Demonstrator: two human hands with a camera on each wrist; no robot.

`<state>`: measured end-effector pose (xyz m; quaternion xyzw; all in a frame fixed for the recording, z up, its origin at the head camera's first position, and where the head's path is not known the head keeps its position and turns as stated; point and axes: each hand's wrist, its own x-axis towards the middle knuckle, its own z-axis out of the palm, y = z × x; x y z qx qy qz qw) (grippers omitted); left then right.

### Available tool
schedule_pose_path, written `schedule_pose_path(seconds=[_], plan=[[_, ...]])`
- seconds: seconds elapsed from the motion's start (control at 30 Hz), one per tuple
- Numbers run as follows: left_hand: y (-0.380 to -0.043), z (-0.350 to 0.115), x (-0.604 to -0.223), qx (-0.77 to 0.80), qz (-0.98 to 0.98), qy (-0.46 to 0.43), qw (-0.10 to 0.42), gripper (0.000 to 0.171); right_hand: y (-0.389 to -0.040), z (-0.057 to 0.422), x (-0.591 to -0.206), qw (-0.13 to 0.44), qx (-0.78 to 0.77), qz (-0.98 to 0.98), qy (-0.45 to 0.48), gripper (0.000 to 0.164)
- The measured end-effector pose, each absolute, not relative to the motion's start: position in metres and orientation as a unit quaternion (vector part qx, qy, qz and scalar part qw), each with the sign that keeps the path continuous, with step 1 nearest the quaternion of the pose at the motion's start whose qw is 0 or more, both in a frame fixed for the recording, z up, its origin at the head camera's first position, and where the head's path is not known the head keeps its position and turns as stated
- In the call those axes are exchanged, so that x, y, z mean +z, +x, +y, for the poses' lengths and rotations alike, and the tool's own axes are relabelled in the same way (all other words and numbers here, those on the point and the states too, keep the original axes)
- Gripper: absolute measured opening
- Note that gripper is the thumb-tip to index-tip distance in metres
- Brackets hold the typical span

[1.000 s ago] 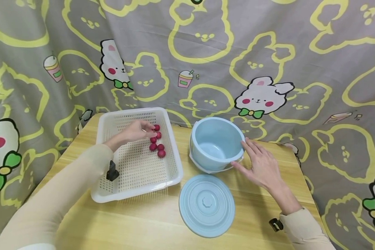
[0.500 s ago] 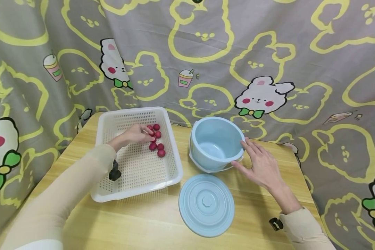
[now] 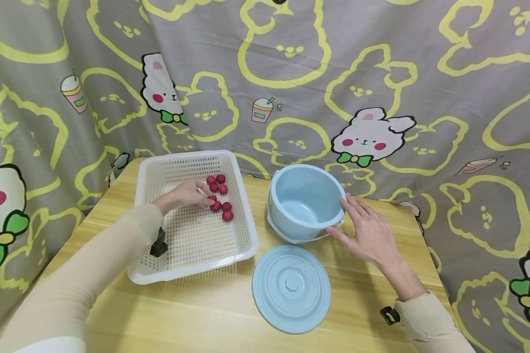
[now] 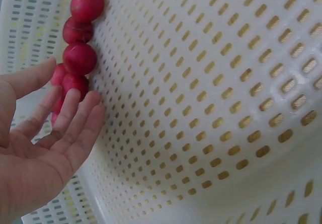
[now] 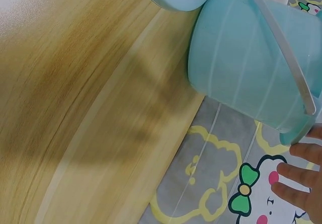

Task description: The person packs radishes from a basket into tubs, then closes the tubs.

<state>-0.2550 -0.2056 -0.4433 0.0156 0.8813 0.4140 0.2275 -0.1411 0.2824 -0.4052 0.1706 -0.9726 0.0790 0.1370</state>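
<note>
Several small round red radishes (image 3: 227, 215) lie along the right side of a white perforated basket (image 3: 185, 274). My left hand (image 3: 192, 193) is over the basket, its fingertips at the radishes' left edge. In the left wrist view the thumb and fingers of the left hand (image 4: 55, 128) are spread, with radishes (image 4: 80, 58) just beyond them and some partly hidden by the fingers. A light blue bucket (image 3: 306, 196) stands to the basket's right, with nothing visible inside. My right hand (image 3: 368, 233) touches its right rim with fingers extended.
A round light blue lid (image 3: 291, 289) lies on the wooden table (image 3: 194, 318) in front of the bucket. The bucket's pale handle (image 5: 284, 53) hangs down against its side. A patterned grey curtain (image 3: 229, 113) hangs behind the table.
My left hand has shifted slightly nearer along the row of radishes, uncovering the ones at the far end. The right hand, bucket and lid stay where they were.
</note>
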Motion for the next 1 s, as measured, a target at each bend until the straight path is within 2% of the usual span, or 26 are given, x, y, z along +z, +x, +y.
schedule_pose_path(seconds=[0.53, 1.0], plan=[[-0.252, -0.198, -0.445, 0.399, 0.886, 0.035, 0.232, 0.032, -0.142, 0.283, -0.406, 0.141, 0.078, -0.972, 0.17, 0.086], [-0.251, -0.189, -0.444, 0.372, 0.894, 0.059, 0.243, 0.038, -0.142, 0.283, -0.407, 0.144, 0.075, -0.971, 0.174, 0.085]])
